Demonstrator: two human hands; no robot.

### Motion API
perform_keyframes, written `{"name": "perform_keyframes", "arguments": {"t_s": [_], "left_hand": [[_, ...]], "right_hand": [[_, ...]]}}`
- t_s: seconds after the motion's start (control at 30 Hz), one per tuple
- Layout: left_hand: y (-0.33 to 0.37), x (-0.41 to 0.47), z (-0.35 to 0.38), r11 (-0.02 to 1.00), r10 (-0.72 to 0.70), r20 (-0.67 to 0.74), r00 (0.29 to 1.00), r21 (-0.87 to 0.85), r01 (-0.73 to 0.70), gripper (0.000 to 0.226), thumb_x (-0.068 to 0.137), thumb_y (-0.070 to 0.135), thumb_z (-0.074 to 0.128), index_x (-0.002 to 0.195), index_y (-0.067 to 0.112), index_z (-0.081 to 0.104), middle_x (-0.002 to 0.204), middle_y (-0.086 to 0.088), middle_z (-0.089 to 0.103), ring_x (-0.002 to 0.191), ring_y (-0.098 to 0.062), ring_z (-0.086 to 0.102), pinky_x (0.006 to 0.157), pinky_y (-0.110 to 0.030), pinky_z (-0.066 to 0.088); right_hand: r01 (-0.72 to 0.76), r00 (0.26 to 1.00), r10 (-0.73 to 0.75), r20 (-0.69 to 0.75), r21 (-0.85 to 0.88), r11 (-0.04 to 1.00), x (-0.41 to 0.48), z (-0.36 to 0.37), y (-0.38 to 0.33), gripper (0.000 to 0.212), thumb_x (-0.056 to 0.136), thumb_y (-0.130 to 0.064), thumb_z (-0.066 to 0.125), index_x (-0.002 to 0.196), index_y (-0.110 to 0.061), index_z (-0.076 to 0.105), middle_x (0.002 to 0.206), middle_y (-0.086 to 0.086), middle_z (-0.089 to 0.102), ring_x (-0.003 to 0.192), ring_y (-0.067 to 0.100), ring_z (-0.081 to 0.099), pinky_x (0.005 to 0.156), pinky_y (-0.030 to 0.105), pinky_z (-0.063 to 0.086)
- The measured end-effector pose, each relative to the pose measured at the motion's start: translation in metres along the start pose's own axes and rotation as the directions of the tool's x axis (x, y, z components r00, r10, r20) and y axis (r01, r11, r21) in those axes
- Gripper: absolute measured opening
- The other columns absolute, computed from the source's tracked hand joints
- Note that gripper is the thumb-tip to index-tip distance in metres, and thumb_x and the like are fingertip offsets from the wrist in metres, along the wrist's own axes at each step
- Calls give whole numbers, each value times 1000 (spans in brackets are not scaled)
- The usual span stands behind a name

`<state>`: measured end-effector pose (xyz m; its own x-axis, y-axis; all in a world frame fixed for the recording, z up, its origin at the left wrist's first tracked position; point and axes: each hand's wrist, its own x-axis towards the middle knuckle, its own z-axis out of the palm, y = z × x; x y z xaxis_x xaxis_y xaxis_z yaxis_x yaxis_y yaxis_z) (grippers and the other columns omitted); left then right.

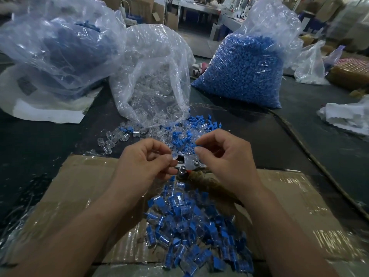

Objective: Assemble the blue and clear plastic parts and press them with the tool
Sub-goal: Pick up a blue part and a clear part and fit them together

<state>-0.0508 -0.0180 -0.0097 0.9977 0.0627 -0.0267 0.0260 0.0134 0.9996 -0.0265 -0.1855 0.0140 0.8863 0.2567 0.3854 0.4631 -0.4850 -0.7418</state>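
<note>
Finished pieces heap nearest; left hand pinches a clear part, right hand a blue part: align squarely before pressing

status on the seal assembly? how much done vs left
Done: a pile of assembled blue-and-clear pieces lies on the cardboard. In hand: left hand pinches a clear part, right hand a blue part, above the metal press tool; not yet joined. Left: loose parts and the bags of clear parts and blue parts remain, so most is ahead.
</note>
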Motion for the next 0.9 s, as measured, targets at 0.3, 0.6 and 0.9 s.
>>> {"name": "perform_keyframes", "arguments": {"t_s": [0.3, 0.6, 0.9], "left_hand": [[1, -2, 4, 998, 65, -3, 998, -9, -65, 11, 78, 1, 64, 76, 11, 61, 61, -7, 69, 53, -12, 66, 50, -20, 54], [2, -4, 3, 991, 111, 33, 993, 74, -113, 9, 77, 4, 64, 77, 13, 62, 65, -2, 70, 56, -12, 67, 50, -16, 52], [7, -5, 1, 995, 83, 71, 994, -56, -79, 16, 64, 16, 64, 79, 8, 62, 66, -7, 70, 56, -15, 67, 49, -17, 51]], "right_hand": [[75, 993, -70, 90, -50, 996, -5, 17, -5, 5, 79, -8, 69, 83, -11, 67, 67, -14, 60, 59, 1, 58, 58, 13, 48], [72, 990, -78, 121, 54, 996, -5, 16, -6, 11, 77, -13, 72, 87, -10, 68, 72, -15, 61, 66, 0, 61, 57, 7, 46], [45, 989, -64, 130, 147, 988, -5, 14, -5, 26, 74, -16, 73, 84, -37, 61, 80, -14, 65, 76, 3, 64, 69, 12, 50]]}}
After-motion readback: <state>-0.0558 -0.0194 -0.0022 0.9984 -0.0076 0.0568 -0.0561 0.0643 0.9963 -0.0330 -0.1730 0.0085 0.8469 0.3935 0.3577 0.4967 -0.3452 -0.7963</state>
